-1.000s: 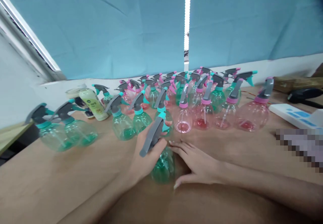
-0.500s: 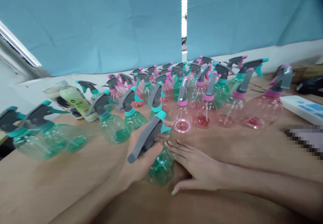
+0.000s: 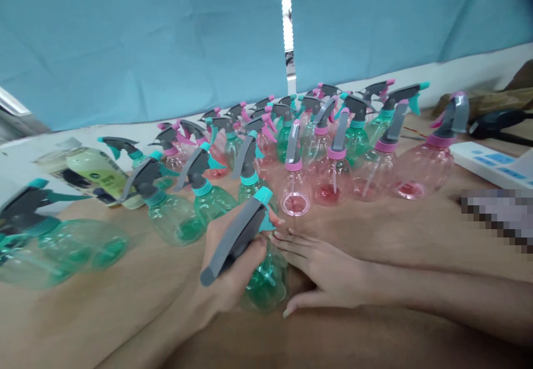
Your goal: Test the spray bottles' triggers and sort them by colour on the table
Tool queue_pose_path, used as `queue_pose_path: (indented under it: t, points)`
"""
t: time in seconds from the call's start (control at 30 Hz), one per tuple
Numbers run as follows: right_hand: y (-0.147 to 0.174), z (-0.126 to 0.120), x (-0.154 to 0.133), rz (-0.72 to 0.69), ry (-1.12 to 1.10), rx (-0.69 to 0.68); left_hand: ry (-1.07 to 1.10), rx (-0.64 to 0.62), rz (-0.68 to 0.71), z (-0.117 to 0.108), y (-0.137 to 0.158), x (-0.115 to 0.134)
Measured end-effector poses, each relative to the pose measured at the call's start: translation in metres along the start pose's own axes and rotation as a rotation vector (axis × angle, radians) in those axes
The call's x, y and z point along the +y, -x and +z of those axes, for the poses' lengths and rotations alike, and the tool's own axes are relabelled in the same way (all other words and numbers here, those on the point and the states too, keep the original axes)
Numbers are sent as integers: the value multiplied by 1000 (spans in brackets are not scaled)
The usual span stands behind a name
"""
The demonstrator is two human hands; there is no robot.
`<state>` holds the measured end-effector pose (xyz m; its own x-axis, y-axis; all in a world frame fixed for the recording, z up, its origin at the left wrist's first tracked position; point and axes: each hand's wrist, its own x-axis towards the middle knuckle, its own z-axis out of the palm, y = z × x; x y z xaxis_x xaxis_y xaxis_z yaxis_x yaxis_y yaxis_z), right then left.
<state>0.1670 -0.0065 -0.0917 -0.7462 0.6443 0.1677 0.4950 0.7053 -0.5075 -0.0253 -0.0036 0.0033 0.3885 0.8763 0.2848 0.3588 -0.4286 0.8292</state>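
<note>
My left hand (image 3: 230, 266) is wrapped round the neck of a green see-through spray bottle (image 3: 266, 286) with a grey and teal trigger head. The bottle stands on the wooden table, its nozzle pointing away from me. My right hand (image 3: 328, 272) lies beside it to the right, palm down, with fingers stretched out and thumb apart. Its fingertips reach the bottle's side; whether they touch it I cannot tell. Just beyond stand a pink spray bottle (image 3: 295, 194) and another green spray bottle (image 3: 214, 205).
Several pink and green spray bottles crowd the back of the table. Two larger bottles, one with a green label (image 3: 97, 169), lean at the left. A white box with blue marks (image 3: 491, 161) and a blurred-out flat object (image 3: 499, 216) lie right. Blue cloth (image 3: 166, 41) hangs behind.
The view has shifted and tilted slightly, so the background bottles sit further left. My left hand still grips the green spray bottle, whose head leans a little more toward me. My right hand is nearly unchanged.
</note>
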Motion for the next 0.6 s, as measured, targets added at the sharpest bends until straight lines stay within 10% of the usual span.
queue_pose_path:
  t: [0.6]
  points:
    - [0,-6,2,-41,-33,-50,18,74,-96,5,6,0]
